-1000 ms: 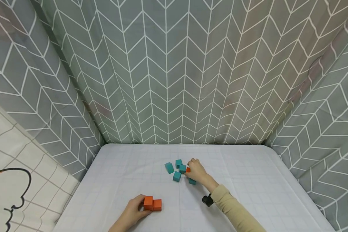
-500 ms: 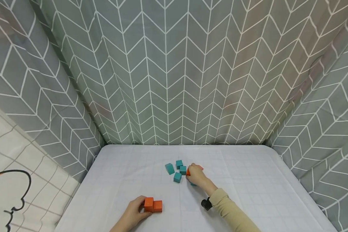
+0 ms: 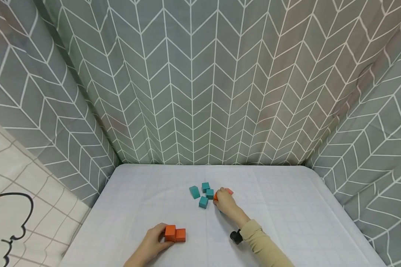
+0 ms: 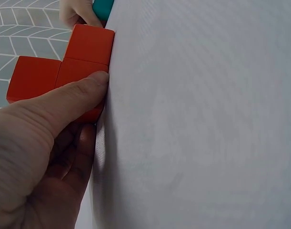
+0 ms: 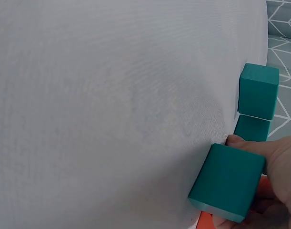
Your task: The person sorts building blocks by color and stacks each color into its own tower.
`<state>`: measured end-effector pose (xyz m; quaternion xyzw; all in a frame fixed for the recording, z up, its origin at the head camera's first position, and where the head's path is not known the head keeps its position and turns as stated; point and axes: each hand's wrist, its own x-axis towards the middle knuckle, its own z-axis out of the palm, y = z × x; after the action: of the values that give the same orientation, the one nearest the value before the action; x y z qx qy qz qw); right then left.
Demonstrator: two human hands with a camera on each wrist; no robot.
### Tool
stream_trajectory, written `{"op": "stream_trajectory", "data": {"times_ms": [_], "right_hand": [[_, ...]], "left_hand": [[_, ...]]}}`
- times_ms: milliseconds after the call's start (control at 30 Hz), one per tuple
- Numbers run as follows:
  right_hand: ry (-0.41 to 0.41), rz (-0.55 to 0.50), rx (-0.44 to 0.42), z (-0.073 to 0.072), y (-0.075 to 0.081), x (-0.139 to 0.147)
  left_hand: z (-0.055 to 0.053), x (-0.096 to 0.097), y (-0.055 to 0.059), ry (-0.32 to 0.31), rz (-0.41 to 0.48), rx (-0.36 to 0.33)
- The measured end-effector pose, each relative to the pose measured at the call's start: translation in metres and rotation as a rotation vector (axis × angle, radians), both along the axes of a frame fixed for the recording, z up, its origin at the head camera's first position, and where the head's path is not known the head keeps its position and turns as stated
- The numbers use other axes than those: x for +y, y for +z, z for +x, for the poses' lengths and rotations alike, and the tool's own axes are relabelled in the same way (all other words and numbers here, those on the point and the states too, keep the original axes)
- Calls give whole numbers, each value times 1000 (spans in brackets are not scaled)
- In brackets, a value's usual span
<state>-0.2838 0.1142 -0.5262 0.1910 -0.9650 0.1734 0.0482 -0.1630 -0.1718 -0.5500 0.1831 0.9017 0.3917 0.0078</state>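
Note:
In the head view my left hand (image 3: 152, 241) grips a stack of two orange-red cubes (image 3: 170, 233) near the front of the table. A third orange-red cube (image 3: 181, 235) sits against the stack's right side. The left wrist view shows the thumb (image 4: 95, 83) across the stack's lower cube. Farther back, my right hand (image 3: 228, 203) holds an orange-red cube (image 3: 215, 197), mostly hidden by the fingers. Another orange-red piece (image 3: 229, 191) peeks out beyond the knuckles. In the right wrist view a teal cube (image 5: 228, 181) stands in front of this hand, partly covering it.
Several teal blocks lie left of the right hand, among them a slanted one (image 3: 194, 192), a near cube (image 3: 203, 202) and a far cube (image 3: 205, 187). A white cloth covers the table (image 3: 137, 200). Patterned grey curtains (image 3: 204, 92) hang behind it and at the sides.
The right hand has drawn slightly nearer and lower, and an orange-red piece now shows past its knuckles. The left hand keeps its grip on the stack without moving.

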Motion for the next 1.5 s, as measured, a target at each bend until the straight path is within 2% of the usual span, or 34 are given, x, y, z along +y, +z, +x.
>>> {"op": "stream_trajectory", "data": {"times_ms": [433,667,967,1233,1367,1500], "right_hand": [[19,-36,35,3,1,0],[29,-33,18,5,1,0],[34,-39,-2,-5,8,7],[-3,-75,15,-17,25,13],[-11,-106,16,-19,36,13],[3,-110,49,-20,46,10]], "left_hand": [[0,1,3,10,-23,-9],[2,0,3,2,-11,3],[1,0,2,5,2,21],[1,0,-1,-1,6,17],[0,0,-2,-6,0,27],[0,0,-1,2,-2,1]]}}
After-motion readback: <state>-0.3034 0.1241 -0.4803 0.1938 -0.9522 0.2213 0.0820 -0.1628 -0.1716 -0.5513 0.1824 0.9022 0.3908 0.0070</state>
